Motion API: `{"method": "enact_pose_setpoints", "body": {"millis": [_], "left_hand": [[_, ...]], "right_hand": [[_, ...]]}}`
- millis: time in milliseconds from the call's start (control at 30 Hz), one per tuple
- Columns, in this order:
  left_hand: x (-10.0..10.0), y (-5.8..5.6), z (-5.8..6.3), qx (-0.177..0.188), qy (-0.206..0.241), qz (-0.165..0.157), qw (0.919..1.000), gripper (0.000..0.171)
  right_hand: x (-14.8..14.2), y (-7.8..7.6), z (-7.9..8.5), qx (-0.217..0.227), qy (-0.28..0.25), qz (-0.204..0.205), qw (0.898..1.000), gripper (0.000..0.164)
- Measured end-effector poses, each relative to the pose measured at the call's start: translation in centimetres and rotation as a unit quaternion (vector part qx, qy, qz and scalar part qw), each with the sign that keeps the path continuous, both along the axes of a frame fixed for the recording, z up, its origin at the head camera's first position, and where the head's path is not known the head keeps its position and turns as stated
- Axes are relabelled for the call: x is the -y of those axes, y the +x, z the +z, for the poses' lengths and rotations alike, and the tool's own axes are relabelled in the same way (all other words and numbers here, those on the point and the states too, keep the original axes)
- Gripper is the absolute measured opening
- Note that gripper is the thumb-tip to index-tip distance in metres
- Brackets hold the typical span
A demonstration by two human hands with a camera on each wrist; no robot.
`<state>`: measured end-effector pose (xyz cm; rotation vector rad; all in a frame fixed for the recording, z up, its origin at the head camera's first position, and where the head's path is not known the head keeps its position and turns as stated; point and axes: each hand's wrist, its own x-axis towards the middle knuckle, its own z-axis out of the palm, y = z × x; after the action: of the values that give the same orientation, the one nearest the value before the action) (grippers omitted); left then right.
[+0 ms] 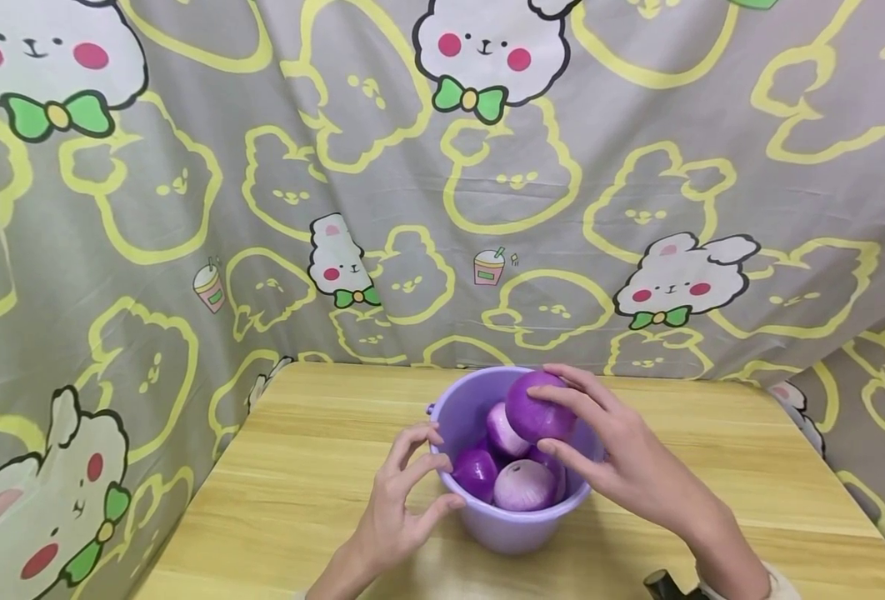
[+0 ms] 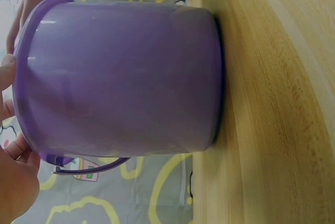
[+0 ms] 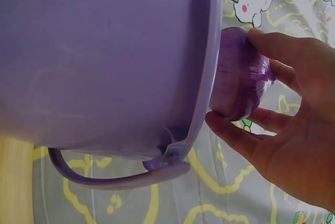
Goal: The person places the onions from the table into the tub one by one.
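A purple bucket (image 1: 513,529) stands upright on the table with several red onions inside, among them a pale-skinned onion (image 1: 525,485) and a glossy dark onion (image 1: 476,473). My right hand (image 1: 641,454) grips another red onion (image 1: 538,407) between thumb and fingers, at the bucket's mouth on the right. In the right wrist view this onion shows just beyond the rim (image 3: 207,72). On the other side, my left hand (image 1: 401,500) holds the bucket's rim with bent fingers and thumb. The left wrist view shows those fingertips (image 2: 18,148) against the rim.
The bucket's handle (image 3: 120,182) hangs down its side. Under everything lies a wood-grain table (image 1: 300,467), backed by a grey curtain (image 1: 412,200) with cartoon rabbits. A dark cylindrical object (image 1: 663,585) shows by the right wrist at the near edge.
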<state>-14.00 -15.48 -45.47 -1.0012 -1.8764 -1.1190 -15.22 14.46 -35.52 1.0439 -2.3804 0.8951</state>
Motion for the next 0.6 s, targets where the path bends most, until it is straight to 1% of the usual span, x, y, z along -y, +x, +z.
{"method": "enact_pose_setpoints", "body": {"millis": [133, 333, 600], "left_hand": [[-0.01, 0.02, -0.04, 0.002, 0.000, 0.000, 1.0000, 0.026], [-0.07, -0.06, 0.07, 0.005, -0.001, -0.001, 1.0000, 0.026], [-0.06, -0.11, -0.09, 0.006, 0.000, -0.004, 1.0000, 0.026]], "right_hand": [[0.27, 0.10, -0.03, 0.012, 0.010, -0.001, 1.000, 0.059], [0.72, 0.20, -0.17, 0.032, 0.021, 0.012, 0.999, 0.055], [0.97, 0.04, -0.67, 0.030, 0.024, 0.020, 0.999, 0.055]]}}
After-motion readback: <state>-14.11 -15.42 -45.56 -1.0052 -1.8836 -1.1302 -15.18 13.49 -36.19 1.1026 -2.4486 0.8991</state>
